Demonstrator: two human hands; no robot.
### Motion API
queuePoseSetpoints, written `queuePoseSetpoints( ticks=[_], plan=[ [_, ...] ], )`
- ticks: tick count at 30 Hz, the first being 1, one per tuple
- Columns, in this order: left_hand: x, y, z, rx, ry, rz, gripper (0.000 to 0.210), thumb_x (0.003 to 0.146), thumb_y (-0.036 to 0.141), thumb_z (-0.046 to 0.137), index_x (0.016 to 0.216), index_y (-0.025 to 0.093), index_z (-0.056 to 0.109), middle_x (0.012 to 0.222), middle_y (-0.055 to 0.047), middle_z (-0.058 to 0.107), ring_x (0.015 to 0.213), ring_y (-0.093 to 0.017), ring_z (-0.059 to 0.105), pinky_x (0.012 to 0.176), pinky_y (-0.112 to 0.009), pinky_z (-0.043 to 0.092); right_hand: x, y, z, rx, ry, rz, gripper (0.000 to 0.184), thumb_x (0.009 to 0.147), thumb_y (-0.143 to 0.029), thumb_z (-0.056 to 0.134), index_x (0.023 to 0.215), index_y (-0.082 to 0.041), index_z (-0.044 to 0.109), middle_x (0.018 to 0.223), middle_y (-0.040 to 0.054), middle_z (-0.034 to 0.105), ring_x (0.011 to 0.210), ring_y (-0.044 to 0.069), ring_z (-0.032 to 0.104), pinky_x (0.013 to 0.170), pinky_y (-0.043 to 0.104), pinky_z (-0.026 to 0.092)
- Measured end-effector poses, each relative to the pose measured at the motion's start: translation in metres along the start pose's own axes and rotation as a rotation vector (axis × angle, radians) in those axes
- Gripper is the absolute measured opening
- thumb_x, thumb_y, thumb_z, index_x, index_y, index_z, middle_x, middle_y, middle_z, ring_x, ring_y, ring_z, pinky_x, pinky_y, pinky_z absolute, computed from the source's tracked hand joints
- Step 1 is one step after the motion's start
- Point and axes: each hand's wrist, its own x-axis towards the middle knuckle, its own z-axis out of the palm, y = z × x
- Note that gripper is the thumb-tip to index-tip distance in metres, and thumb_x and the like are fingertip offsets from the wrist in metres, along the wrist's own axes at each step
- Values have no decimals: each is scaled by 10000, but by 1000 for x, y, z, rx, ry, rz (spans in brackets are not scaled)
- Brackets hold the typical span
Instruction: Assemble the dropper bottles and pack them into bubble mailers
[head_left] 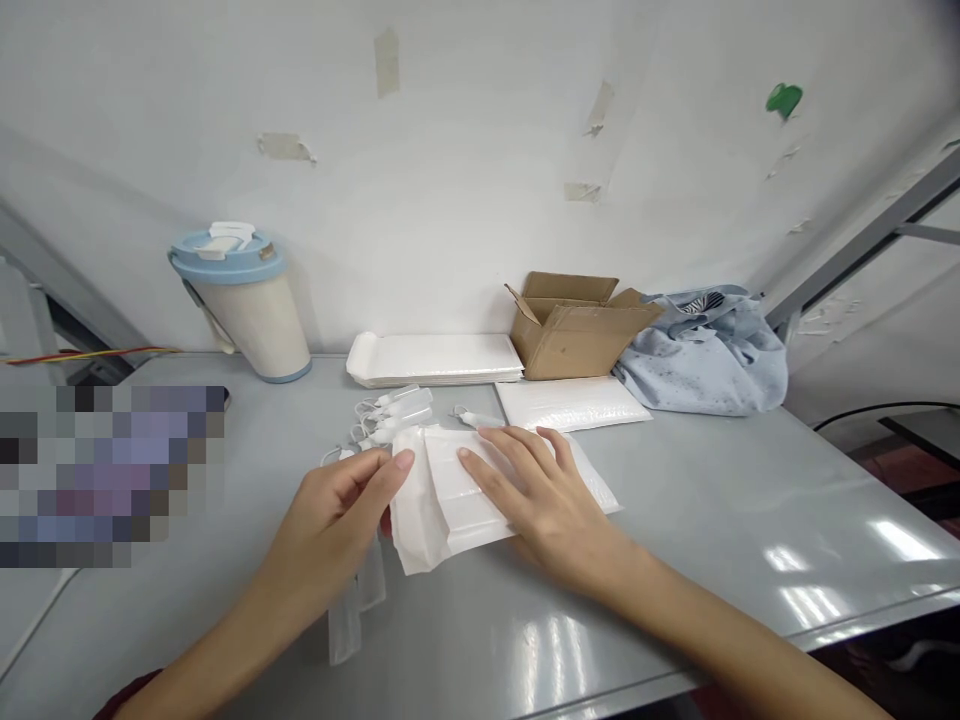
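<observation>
A white bubble mailer (pixel 480 515) lies at a tilt between my hands, its flap folded out to the left. My left hand (pixel 345 510) is closed, pinching the flap edge between thumb and fingers. Across the mailer's face my right hand (pixel 551 505) rests with its fingers stretched out and spread; its thumb is hidden. Behind the mailer lie several small clear plastic squeeze bottles (pixel 405 408) with white tips and looped caps. Another such bottle (pixel 480 418) sits just beyond my right fingers. Clear bottle bodies (pixel 346 625) also show below my left hand, partly covered by it.
A stack of white mailers (pixel 442 358) lies along the wall, with a single mailer (pixel 574 402) in front of an open cardboard box (pixel 577 335). A light blue cloth bag (pixel 709 360) sits right, a tumbler (pixel 255 315) left. A blurred-out object (pixel 127 470) lies far left.
</observation>
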Motion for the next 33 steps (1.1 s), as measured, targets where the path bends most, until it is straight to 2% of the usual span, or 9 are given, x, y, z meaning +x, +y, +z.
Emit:
queuePoseSetpoints(
  ticks=[4,8,10,12,16,20,24,30,33],
  plan=[
    [-4,-1,-1,100,43,183,443,960,463,339,667,202,544,633,17,572,597,-139,534,514,-220,432,1,1,-2,20,-22,0,572,750,-13,439,1312,-119,450,1177,204,535,1084,339,475,862,587,389],
    [-5,-12,4,283,65,513,209,958,272,403,979,216,603,897,-21,654,757,-150,609,602,-223,491,1,1,-1,32,85,-6,504,785,25,402,1266,-101,486,1062,164,563,987,284,491,823,498,419],
    [-3,-18,9,395,98,714,229,933,149,426,1113,199,559,1020,-57,643,874,-164,616,704,-247,516,1,1,-1,19,136,-15,458,825,49,377,1246,-86,497,1022,143,584,979,266,494,827,467,414],
    [-1,-22,12,523,169,892,284,902,72,459,1162,161,529,1042,-92,625,934,-192,603,785,-301,519,1,1,-2,-16,156,-34,397,875,43,366,1228,-71,507,995,130,609,990,259,502,852,468,396],
    [3,-25,13,722,278,1070,314,861,27,534,1166,102,534,1064,-147,598,1008,-263,577,828,-400,524,0,0,-7,-53,134,-100,277,956,-30,380,1172,-55,551,961,112,646,1013,249,527,887,469,376],
    [3,-30,13,795,209,1205,290,890,11,483,1167,59,553,1096,-151,649,1073,-253,593,931,-394,512,0,-3,-8,-59,112,-183,266,972,-43,371,1102,-66,602,928,92,675,983,234,552,897,460,371],
    [1,-36,19,815,181,1266,248,912,20,417,1063,81,604,939,-106,714,902,-220,673,805,-351,569,-1,-5,-5,-84,115,-205,255,957,-33,392,962,-87,641,896,85,676,947,236,563,885,460,380],
    [-2,-33,25,784,203,1246,241,918,49,419,1071,116,594,925,-89,724,880,-207,687,781,-337,589,-3,-6,-4,-96,86,-198,263,928,-18,431,808,-116,643,829,80,656,910,230,557,884,465,392],
    [-3,-33,28,792,136,1195,232,922,62,413,1079,114,576,899,-96,720,828,-225,693,715,-336,591,-5,-7,-2,-105,70,-228,299,919,-12,425,758,-128,648,782,69,650,859,214,538,898,474,398]
  ],
)
